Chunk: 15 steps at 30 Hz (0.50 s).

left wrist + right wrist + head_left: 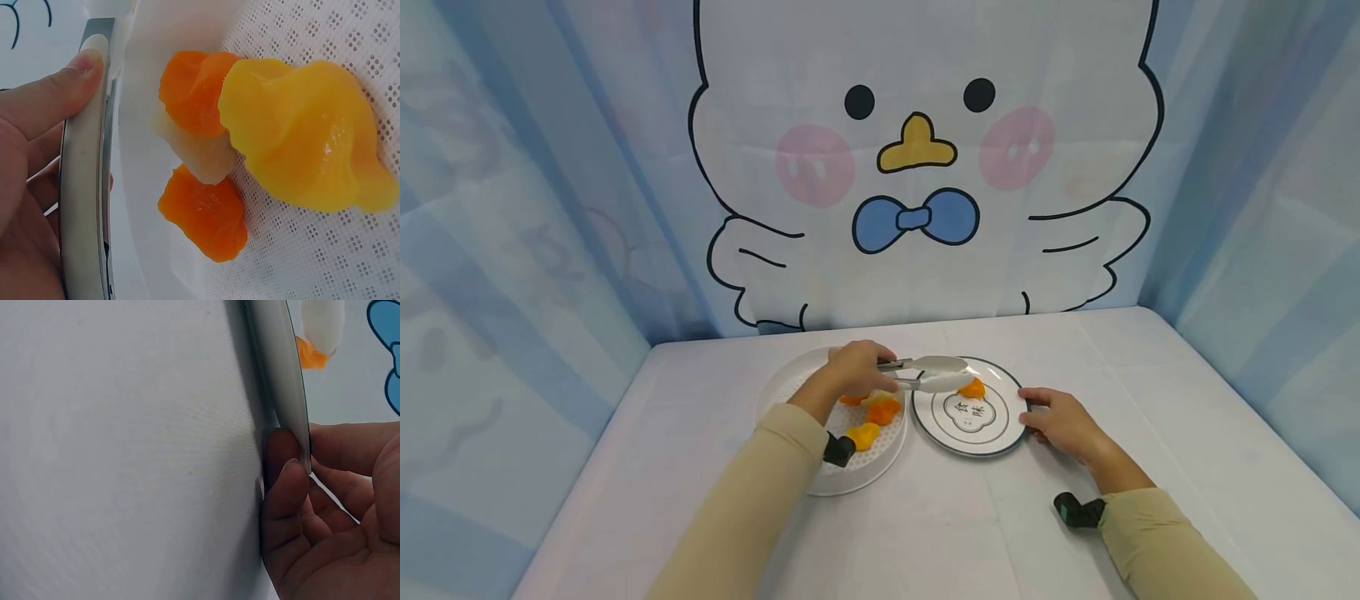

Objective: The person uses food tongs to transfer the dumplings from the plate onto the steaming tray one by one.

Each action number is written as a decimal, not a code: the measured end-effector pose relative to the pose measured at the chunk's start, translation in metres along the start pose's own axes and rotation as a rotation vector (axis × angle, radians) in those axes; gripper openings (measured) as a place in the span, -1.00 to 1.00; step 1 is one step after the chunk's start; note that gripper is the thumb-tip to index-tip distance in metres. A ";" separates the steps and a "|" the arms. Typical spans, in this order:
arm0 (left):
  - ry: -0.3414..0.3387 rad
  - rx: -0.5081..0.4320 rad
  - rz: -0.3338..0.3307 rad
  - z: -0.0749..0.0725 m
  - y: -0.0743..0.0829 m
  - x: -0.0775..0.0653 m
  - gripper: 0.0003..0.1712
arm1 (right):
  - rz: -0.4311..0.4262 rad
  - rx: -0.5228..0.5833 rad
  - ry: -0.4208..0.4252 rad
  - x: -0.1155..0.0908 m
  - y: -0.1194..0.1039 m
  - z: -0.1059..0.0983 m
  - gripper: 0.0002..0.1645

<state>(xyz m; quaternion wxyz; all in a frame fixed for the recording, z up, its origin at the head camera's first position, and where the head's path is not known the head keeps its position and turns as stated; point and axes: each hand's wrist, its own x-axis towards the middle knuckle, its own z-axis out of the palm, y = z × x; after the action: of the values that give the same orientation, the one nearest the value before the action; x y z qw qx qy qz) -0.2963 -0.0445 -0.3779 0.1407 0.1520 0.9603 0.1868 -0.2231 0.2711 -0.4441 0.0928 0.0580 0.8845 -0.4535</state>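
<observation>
My left hand (859,367) grips a pair of tongs (936,364) by the metal handle, thumb along one arm of it. The tongs' pale tips stand apart over the left part of a white plate (988,435) with a dark rim. Beside the lower tip lies an orange dumpling (973,388) on the plate. At the plate's right edge, my right hand (1060,423) pinches the rim between thumb and fingers. Under my left hand is a white perforated steamer basket (325,262) holding a yellow dumpling (300,137), orange dumplings (206,215) and a whitish one (203,150).
Basket and plate stand side by side on a white-covered table (940,533). Behind it hangs a curtain (917,283) with a cartoon bird, and blue-white curtains close off both sides. A small black device (1078,510) sits at the right wrist.
</observation>
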 end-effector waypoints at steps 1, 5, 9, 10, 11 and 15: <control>-0.005 -0.002 -0.001 0.000 0.000 0.000 -0.40 | 0.001 0.001 0.000 0.000 0.000 0.000 -0.35; -0.018 -0.003 0.003 -0.001 0.002 -0.003 -0.41 | 0.002 0.005 -0.003 0.000 -0.001 0.000 -0.35; -0.017 -0.003 0.007 -0.002 0.003 -0.005 -0.43 | 0.000 0.001 -0.001 -0.001 -0.002 0.000 -0.35; -0.015 -0.003 0.008 -0.002 0.003 -0.006 -0.43 | 0.002 0.000 0.000 -0.001 -0.002 0.000 -0.35; -0.014 -0.002 0.009 -0.002 0.003 -0.006 -0.44 | 0.004 0.001 0.000 -0.001 -0.002 0.000 -0.35; -0.013 0.006 0.015 -0.002 0.002 -0.006 -0.47 | 0.007 0.003 -0.003 -0.002 -0.002 0.000 -0.35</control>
<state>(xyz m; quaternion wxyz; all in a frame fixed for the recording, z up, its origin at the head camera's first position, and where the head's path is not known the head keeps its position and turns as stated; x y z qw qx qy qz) -0.2908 -0.0456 -0.3740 0.1452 0.1609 0.9587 0.1841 -0.2217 0.2695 -0.4419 0.0956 0.0605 0.8834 -0.4547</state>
